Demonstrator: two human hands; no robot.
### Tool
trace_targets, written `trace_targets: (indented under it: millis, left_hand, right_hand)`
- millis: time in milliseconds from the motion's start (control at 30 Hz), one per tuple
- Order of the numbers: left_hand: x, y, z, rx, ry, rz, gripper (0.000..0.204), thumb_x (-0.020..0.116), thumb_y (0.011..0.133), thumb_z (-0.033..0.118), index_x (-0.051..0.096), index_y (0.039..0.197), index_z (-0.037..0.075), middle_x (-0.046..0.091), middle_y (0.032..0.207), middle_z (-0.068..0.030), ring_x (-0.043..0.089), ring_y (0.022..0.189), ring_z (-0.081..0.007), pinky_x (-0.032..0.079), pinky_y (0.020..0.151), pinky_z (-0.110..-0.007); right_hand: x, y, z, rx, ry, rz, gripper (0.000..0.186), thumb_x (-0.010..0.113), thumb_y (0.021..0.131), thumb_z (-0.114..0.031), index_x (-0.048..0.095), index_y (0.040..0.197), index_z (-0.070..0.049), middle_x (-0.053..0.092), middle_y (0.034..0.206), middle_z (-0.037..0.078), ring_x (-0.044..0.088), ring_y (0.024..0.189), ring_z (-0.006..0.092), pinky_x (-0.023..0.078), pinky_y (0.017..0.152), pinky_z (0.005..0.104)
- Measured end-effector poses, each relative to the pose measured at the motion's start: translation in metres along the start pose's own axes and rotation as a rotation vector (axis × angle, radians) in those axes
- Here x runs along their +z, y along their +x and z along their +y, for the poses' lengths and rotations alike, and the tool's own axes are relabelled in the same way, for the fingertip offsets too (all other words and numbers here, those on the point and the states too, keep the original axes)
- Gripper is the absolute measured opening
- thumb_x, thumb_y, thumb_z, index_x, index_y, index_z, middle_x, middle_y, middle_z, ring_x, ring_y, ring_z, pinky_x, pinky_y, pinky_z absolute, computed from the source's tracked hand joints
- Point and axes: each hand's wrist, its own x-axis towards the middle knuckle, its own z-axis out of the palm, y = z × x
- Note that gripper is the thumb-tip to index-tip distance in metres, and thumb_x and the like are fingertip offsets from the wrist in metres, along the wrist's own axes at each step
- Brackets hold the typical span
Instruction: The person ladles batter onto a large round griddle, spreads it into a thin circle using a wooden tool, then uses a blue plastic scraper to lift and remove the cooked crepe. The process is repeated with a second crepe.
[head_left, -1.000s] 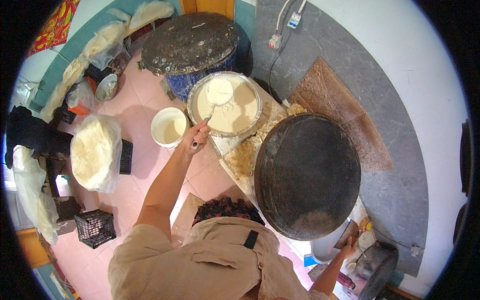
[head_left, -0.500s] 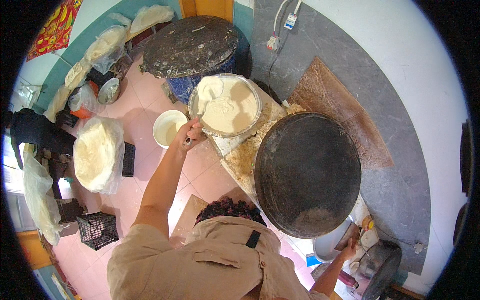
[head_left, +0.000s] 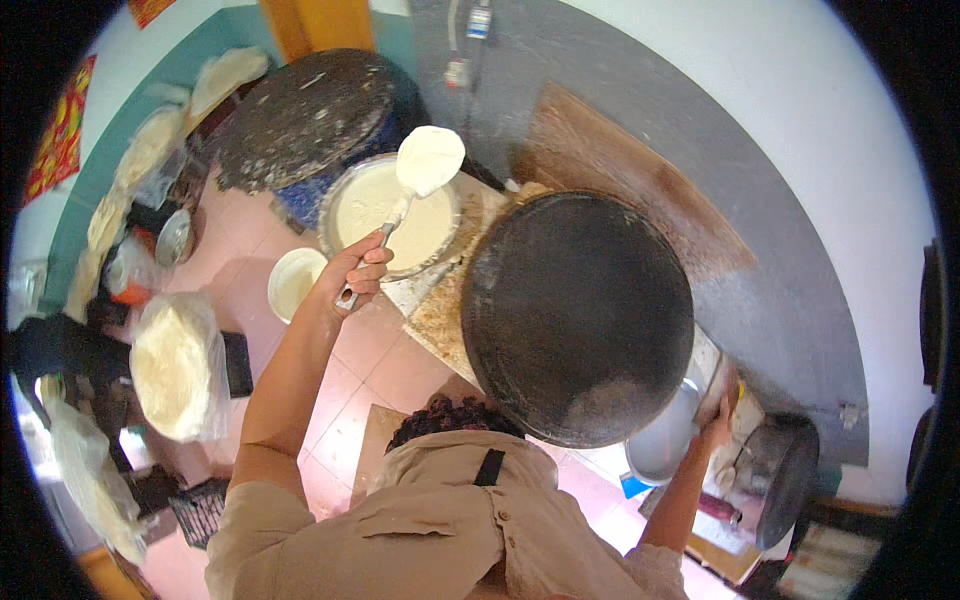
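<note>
My left hand (head_left: 358, 272) is closed round the handle of a ladle (head_left: 431, 160). Pale batter fills and coats the ladle, which is raised over the far right rim of a bowl (head_left: 326, 222) of batter (head_left: 368, 208). To the right lies a large round black griddle (head_left: 580, 320) with a bare surface. At its lower right, my right hand (head_left: 718, 425) grips a flat brown scraper (head_left: 711, 388), partly blurred, above a grey basin (head_left: 656, 445).
A white tub (head_left: 296, 283) stands left of the bowl. Behind is a blue drum with a dark crusted lid (head_left: 310, 120). Stacked pale flatbreads (head_left: 178, 370) in plastic sit at left near a black crate (head_left: 197, 512). A brown board (head_left: 630, 175) leans on the wall.
My left hand has lifted the ladle, full of batter, out of the bowl and toward the griddle. My right hand has raised the scraper from the basin. The view has shifted.
</note>
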Motion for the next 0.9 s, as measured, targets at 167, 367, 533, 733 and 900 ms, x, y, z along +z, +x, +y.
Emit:
trace_targets:
  millis: [167,367,533,733,900]
  left_hand:
    - [0.056,0.063,-0.038,-0.04,0.177,0.046,0.01,0.048,0.099,0.018,0.043,0.108,0.016,0.043,0.067,0.0035,0.034,0.037,-0.0012,0.026,0.027,-0.017]
    - [0.077,0.142,-0.089,-0.064,0.53,0.052,0.019,0.05,0.097,0.015,0.046,0.116,0.014,0.043,0.065,0.0044,0.034,0.036,-0.0026,0.028,0.028,-0.02]
    - [0.072,0.172,-0.115,-0.008,0.786,0.168,0.035,0.051,0.095,0.013,0.046,0.13,0.013,0.045,0.065,0.0043,0.035,0.036,-0.0042,0.029,0.03,-0.021]
    - [0.066,0.176,-0.123,0.062,1.071,0.211,0.048,0.051,0.093,0.01,0.042,0.14,0.014,0.044,0.064,0.004,0.036,0.036,-0.005,0.031,0.03,-0.022]
    - [0.067,0.178,-0.13,0.074,1.051,0.222,0.05,0.051,0.094,0.01,0.04,0.142,0.013,0.041,0.062,0.0044,0.036,0.037,-0.0051,0.031,0.031,-0.022]
  right_hand:
    - [0.121,-0.054,-0.107,-0.005,0.203,-0.373,0.039,0.064,0.084,-0.017,0.061,0.119,0.001,0.063,0.114,0.008,0.059,0.101,0.0193,0.046,0.089,0.03]
    - [0.258,-0.078,-0.164,-0.629,-0.447,-0.62,0.04,0.065,0.086,-0.021,0.06,0.119,0.001,0.066,0.111,0.02,0.064,0.103,0.0294,0.048,0.088,0.0349]
    - [0.336,-0.063,-0.151,-0.999,-0.693,-0.547,0.023,0.062,0.089,-0.027,0.057,0.103,-0.011,0.066,0.081,0.019,0.064,0.074,0.0397,0.05,0.063,0.0477]
    - [0.354,-0.056,-0.134,-1.085,-0.626,-0.719,0.021,0.062,0.088,-0.028,0.057,0.102,-0.012,0.066,0.078,0.016,0.064,0.072,0.0377,0.05,0.061,0.047]
    - [0.34,-0.054,-0.13,-1.062,-0.579,-0.772,0.02,0.061,0.089,-0.027,0.058,0.104,-0.014,0.066,0.082,0.015,0.065,0.075,0.0365,0.051,0.062,0.0457]
